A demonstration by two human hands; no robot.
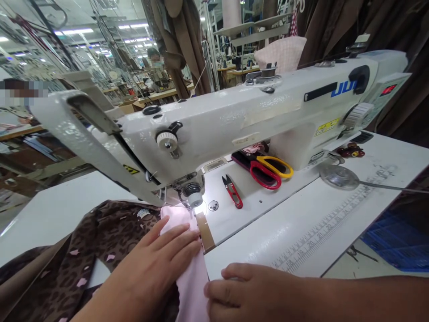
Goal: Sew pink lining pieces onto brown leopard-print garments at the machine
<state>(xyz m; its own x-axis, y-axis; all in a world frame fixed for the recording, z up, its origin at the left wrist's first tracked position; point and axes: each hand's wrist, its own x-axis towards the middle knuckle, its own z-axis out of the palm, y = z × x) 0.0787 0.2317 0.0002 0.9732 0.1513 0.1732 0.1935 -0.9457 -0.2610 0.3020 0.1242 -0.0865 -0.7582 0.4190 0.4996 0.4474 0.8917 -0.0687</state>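
My left hand (161, 259) lies flat with fingers stretched over a strip of pink fabric (192, 286), just in front of the needle area of a white sewing machine (214, 116). The strip's far end sits under the lit machine head. At the strip's right edge, my right hand (244, 290) has its fingers curled in against the cloth; its thumb is not clearly seen. Dark brown leopard-print fabric (117, 228) with pink spots spreads to the left, partly beneath my left forearm.
Red-handled thread snips (232, 192) and scissors (268, 172) with red and yellow handles lie under the machine arm. A printed ruler scale (311, 241) runs along the table's right side, near a clear round disc (338, 177). Other people sit in the background.
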